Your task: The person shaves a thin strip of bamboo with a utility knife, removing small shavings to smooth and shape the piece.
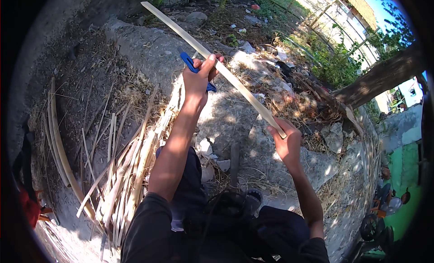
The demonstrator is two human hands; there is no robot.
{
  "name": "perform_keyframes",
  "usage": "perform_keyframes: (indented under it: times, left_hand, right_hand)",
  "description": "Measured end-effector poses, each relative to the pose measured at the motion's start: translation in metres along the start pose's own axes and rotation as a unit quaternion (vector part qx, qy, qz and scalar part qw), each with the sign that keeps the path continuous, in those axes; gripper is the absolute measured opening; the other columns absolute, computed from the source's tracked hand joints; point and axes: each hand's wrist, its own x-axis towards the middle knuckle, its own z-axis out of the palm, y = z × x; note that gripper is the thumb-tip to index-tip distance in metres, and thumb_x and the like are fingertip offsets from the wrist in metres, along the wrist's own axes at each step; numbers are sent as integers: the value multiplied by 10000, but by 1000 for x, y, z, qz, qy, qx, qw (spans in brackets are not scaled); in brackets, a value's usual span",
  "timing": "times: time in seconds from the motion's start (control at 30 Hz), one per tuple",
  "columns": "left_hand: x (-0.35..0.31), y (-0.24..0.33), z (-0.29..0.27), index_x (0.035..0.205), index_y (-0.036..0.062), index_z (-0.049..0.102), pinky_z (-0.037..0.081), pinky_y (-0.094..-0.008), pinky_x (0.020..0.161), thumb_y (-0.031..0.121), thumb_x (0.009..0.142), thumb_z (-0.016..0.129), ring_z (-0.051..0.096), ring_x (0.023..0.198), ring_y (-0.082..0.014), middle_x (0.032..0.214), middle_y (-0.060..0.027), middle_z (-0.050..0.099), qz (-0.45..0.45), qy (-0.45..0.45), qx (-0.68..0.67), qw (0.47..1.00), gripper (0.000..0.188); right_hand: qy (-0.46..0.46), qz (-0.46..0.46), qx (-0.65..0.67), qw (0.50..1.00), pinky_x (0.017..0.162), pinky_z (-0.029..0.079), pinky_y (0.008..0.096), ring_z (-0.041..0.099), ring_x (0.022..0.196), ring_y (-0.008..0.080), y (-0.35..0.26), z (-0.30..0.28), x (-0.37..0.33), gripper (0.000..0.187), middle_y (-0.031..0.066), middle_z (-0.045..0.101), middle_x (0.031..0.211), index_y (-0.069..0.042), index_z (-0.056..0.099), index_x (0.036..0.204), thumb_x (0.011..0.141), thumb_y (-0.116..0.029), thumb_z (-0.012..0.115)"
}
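Observation:
A long, pale, flat strip of wood or bamboo (pixel 246 93) slants across the view from the upper left to the lower right. My left hand (pixel 197 84) is closed near its middle, with the thumb lying along the strip. That same hand also grips a blue utility knife (pixel 190 64); its handle shows on both sides of the fingers, and I cannot make out the blade clearly. Around the strip's lower right end, the fingers of my right hand (pixel 288 138) are closed. The strip's far end points free past the left hand.
Several cut sticks (pixel 120 177) lie piled on the ground to my left, beside a curved pole (pixel 61 150). Ahead is a large rough rock (pixel 135 44) with dry grass and litter. A tree trunk (pixel 384 77) leans at the right. A parked motorcycle (pixel 375 227) stands at the lower right.

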Motion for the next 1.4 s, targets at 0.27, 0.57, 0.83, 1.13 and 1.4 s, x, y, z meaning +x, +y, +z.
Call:
perform_keyframes:
  times: [0.27,0.57,0.83,1.13,1.4]
  left_hand:
    - [-25,-7,25,858,157,383,609,-322,870,102,960,768,759,1040,-257,1118,-205,750,-93,-154,25,983,402]
    - [-55,-5,46,896,169,383,598,-306,858,158,984,751,748,1100,-277,1203,-233,733,-130,-202,18,971,378]
    - [-28,4,26,919,123,378,616,-410,992,12,963,708,730,1136,-337,1190,-280,711,-80,-89,-38,992,351]
    - [-18,8,17,923,134,370,617,-417,1018,12,964,722,723,1145,-344,1131,-273,717,-66,-34,-15,997,375]
    - [-26,-2,28,914,158,326,620,-386,1022,29,937,767,726,1137,-335,1128,-257,720,-148,-102,-45,983,460]
  right_hand:
    - [-201,159,293,921,533,358,244,430,586,60,-6,2,4,344,-20,481,728,-9,679,1307,1107,-238,518]
    - [-291,263,502,771,489,287,210,336,534,36,-19,-2,5,456,-54,362,737,21,620,1326,1147,-335,399]
    - [-297,242,438,813,497,295,208,358,550,30,-2,1,-28,468,-53,383,741,31,621,1328,1154,-330,378]
    - [-267,246,375,853,513,296,210,359,567,34,16,-16,-75,445,-41,418,747,47,638,1306,1153,-277,374]
    - [-232,253,393,853,510,290,215,345,563,37,18,-17,-71,444,-46,407,735,51,649,1284,1151,-276,378]
